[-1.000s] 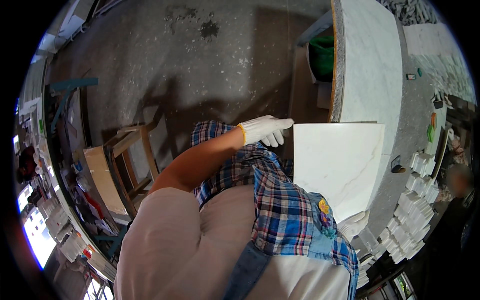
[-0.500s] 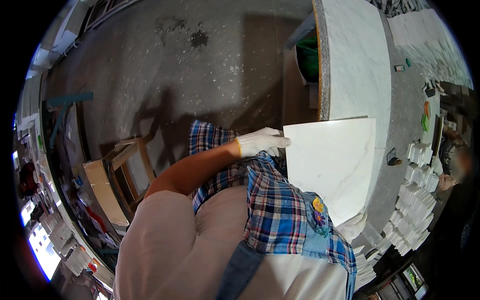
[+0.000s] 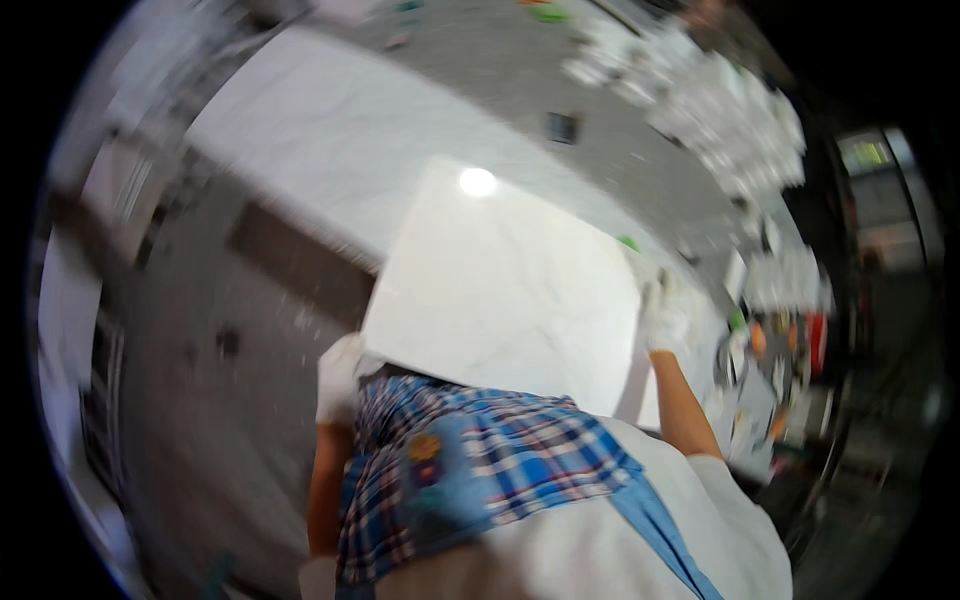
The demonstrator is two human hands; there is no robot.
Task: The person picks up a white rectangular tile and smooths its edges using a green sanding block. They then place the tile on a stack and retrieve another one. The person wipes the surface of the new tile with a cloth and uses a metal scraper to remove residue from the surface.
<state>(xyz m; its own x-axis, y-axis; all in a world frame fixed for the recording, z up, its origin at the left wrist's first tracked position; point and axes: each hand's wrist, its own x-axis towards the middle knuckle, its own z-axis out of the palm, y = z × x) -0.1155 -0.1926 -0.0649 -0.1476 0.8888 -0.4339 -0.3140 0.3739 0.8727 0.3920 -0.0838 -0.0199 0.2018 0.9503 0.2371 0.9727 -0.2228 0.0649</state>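
Note:
A large white marble-look tile (image 3: pixel 510 290) is held level in front of my chest. My left hand (image 3: pixel 338 380), in a white glove, grips its left near corner from below. At the tile's right edge my right hand (image 3: pixel 662 318), also gloved in white, clasps the rim. A checked blue cloth and a denim apron bib lie against my front just under the tile. The picture is blurred by motion.
A long white marble-look counter (image 3: pixel 330 150) runs beyond the tile. Stacks of white tiles (image 3: pixel 735 110) lie on the grey floor at the upper right, with small coloured items (image 3: pixel 790 345) to the right. Grey concrete floor (image 3: pixel 200 420) lies at the left.
The view has swung round sharply. Before, only my left hand touched the tile's edge; now both hands hold the tile and it fills the middle of the view.

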